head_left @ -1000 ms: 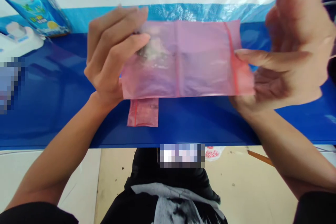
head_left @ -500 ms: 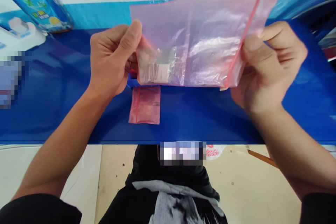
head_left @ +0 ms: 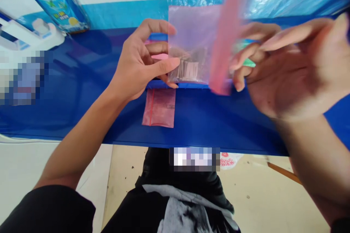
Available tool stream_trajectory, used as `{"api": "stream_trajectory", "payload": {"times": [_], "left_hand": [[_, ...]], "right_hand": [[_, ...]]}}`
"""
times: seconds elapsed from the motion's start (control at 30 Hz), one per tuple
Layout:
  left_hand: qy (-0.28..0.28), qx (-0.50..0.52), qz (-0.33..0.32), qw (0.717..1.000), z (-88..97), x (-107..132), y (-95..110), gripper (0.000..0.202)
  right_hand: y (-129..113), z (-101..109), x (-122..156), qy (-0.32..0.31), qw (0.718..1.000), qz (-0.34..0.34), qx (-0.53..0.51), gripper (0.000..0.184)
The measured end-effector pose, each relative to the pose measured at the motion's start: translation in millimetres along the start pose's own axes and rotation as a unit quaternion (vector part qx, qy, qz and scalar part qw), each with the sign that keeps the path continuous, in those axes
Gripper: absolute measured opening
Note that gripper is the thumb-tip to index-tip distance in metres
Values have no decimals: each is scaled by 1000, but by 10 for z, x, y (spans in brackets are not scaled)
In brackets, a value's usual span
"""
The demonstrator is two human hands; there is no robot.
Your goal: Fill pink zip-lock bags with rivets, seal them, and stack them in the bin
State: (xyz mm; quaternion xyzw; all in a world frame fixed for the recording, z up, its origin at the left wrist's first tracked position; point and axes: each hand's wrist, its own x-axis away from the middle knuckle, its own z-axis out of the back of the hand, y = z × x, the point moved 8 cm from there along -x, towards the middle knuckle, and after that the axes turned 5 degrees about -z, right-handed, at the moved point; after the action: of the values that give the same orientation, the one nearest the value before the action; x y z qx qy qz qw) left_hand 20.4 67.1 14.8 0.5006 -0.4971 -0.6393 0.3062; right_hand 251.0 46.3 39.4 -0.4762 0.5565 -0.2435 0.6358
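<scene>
A translucent pink zip bag [head_left: 195,36] hangs above the table, with pale, narrow pieces [head_left: 190,70] bunched in its lower left part. My left hand [head_left: 144,60] pinches the bag's left edge, its thumb in front and fingers behind. On the right, the zip end of the bag is folded up and smeared by motion. Beside this fold is my right hand [head_left: 290,65], palm turned up and fingers apart, blurred; the bag hides whether its fingertips touch. Below lies a smaller pink zip bag [head_left: 159,108], flat on the blue table [head_left: 218,116].
A blue tray [head_left: 191,86] with pink and green items sits behind the held bag, mostly hidden. At back left stand a blue drink carton [head_left: 58,2] and a white plastic object [head_left: 41,34]. A blurred-out phone-like thing [head_left: 27,80] lies at left.
My right hand has let go of the bag's zip end and opened, palm up. That end has folded over to the left. My left fingers have spread more along the bag's left side.
</scene>
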Motion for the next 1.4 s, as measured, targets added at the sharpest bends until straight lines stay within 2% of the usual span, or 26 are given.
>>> {"api": "stream_trajectory", "payload": {"times": [0.1,0.17,0.23,0.33,0.47,0.53,0.6,0.63,0.7,0.77,0.8,0.87,0.9,1.0,1.07,1.17,1.27,1.33,1.4], "left_hand": [[-10,-12,-22,1000,-23,14,-8,62],[-27,-2,-25,999,-68,18,0,58],[-33,-2,-31,999,-97,21,30,56],[-21,-45,-49,998,-98,31,89,56],[0,-125,-54,991,-9,16,95,55],[46,-202,-128,970,142,-11,208,57],[111,-289,-220,925,323,-4,356,50],[140,-323,-242,904,409,0,393,41],[161,-402,-220,874,539,-27,370,31],[130,-514,-163,832,580,-72,288,38],[111,-566,-145,804,580,-86,257,44],[51,-621,-165,765,508,-101,228,49],[14,-621,-186,761,452,-103,211,49],[-128,-584,-224,769,244,-80,87,56],[-186,-576,-182,775,177,-69,-41,63],[-184,-567,-131,792,173,-68,-115,63],[-179,-548,-139,805,193,-72,-78,62],[-218,-526,-135,811,202,-71,-86,62],[-258,-505,-128,813,212,-65,-94,62]], "right_hand": [[-28,-124,43,-54,994,28,93,16],[14,-192,73,-85,985,27,150,30],[62,-211,87,-89,980,8,176,37],[71,-245,95,-101,977,-10,185,36],[31,-312,118,-136,983,-23,124,43],[27,-345,148,-146,981,-19,129,56],[22,-403,198,-157,969,16,189,56],[9,-460,237,-168,954,54,242,49],[17,-653,364,-218,898,147,352,38],[121,-870,525,-297,838,200,412,39],[195,-955,595,-335,818,202,421,43],[329,-1060,700,-386,792,191,433,52],[376,-1084,735,-399,782,188,441,54],[374,-1063,755,-383,770,214,464,47],[297,-1011,712,-345,777,237,471,42],[227,-1002,689,-329,778,256,470,43],[300,-1064,736,-374,767,233,467,56],[338,-1078,757,-386,765,219,467,48],[310,-1059,743,-368,771,226,468,35]]}}
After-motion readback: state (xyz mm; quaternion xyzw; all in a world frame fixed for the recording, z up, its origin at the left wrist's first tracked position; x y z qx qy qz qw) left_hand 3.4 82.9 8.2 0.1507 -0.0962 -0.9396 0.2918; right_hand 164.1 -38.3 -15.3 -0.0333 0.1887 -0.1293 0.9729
